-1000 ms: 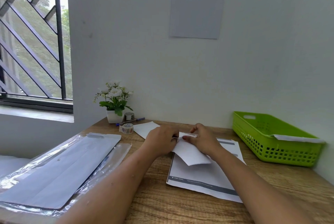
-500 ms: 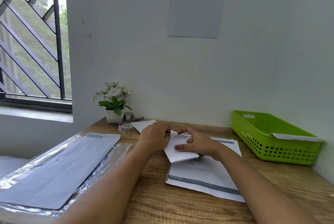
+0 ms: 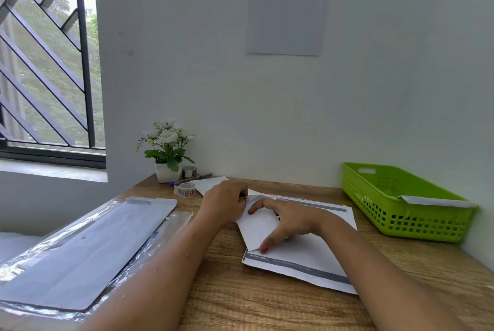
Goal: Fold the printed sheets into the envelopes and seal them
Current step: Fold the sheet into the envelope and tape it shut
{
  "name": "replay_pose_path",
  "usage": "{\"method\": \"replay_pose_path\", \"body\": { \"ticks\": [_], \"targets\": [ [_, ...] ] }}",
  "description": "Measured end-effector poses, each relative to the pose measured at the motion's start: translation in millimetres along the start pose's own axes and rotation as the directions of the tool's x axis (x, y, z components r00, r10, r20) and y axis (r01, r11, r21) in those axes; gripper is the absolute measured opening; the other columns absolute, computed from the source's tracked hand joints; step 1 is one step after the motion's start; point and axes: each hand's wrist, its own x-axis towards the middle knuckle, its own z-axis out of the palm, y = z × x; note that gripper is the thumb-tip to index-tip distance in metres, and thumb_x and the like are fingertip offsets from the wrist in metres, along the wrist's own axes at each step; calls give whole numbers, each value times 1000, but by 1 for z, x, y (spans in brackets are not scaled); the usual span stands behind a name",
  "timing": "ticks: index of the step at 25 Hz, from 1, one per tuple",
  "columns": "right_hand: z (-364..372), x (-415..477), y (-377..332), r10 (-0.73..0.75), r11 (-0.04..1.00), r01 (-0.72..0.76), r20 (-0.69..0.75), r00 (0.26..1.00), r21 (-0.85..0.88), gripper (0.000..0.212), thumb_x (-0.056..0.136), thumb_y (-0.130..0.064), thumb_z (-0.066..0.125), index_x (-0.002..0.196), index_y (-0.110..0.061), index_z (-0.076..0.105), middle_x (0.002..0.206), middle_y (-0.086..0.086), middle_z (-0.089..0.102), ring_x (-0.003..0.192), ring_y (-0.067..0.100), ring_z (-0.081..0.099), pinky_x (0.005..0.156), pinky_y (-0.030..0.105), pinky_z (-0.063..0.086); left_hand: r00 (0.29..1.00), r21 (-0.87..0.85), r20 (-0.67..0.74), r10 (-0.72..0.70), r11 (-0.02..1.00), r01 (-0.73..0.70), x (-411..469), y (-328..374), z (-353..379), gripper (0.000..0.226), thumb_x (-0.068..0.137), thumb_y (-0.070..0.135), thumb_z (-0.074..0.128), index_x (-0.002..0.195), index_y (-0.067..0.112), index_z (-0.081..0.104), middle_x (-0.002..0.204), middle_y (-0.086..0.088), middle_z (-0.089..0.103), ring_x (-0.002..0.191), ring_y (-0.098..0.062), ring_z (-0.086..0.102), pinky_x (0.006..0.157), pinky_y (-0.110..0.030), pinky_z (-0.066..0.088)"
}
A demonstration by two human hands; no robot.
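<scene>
A white folded sheet (image 3: 256,226) lies tilted on top of a stack of printed sheets (image 3: 307,261) in the middle of the wooden desk (image 3: 267,304). My left hand (image 3: 224,203) pinches the folded sheet's far upper corner with curled fingers. My right hand (image 3: 286,219) is spread over the sheet; its thumb presses the near corner and a finger presses the top. A stack of white envelopes (image 3: 77,248) in clear plastic wrap lies at the left. Another white envelope (image 3: 208,183) sits behind my left hand.
A green plastic basket (image 3: 401,205) holding a white envelope stands at the right against the wall. A potted white flower (image 3: 167,154), two tape rolls (image 3: 185,189) and a blue pen (image 3: 191,179) sit at the back left corner. A window is on the left.
The folded sheet has been turned and laid down flatter on the stack. My right hand let go its pinch and spread out, pressing on the sheet. My left hand stays at the upper corner.
</scene>
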Motion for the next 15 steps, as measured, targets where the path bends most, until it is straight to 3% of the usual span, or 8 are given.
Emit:
{"method": "replay_pose_path", "body": {
  "ticks": [6,9,13,15],
  "targets": [
    [-4,0,1,-11,999,13,25,1000,-48,85,70,-40,81,138,-50,30,142,-10,31,120,12,36,90,22,38,1000,14,12,1,1000,-2,0,2,0,15,88,26,52,98,23,63,102,4,65,92,-18,59,71,-28,46],
    [-4,3,3,-25,998,26,29,999,-59,80,70,-45,80,136,-52,34,146,-12,29,125,13,34,95,24,37,1000,15,18,-3,1000,2,-1,1,0,16,88,27,53,99,23,63,103,4,66,93,-18,59,75,-31,50],
    [-1,7,6,-38,999,38,-38,999,-14,58,75,-50,74,127,-47,48,129,-7,43,108,12,47,80,18,44,1000,19,27,5,1000,-5,-1,0,1,16,88,25,52,99,22,63,101,4,66,91,-17,59,75,-30,50],
    [1,10,7,-47,998,50,-86,995,33,44,77,-52,70,118,-43,55,112,-1,52,89,10,58,77,23,51,1000,14,22,11,1000,-11,0,1,2,15,87,24,52,96,21,64,99,3,66,90,-18,60,74,-32,51]
  ]
}}
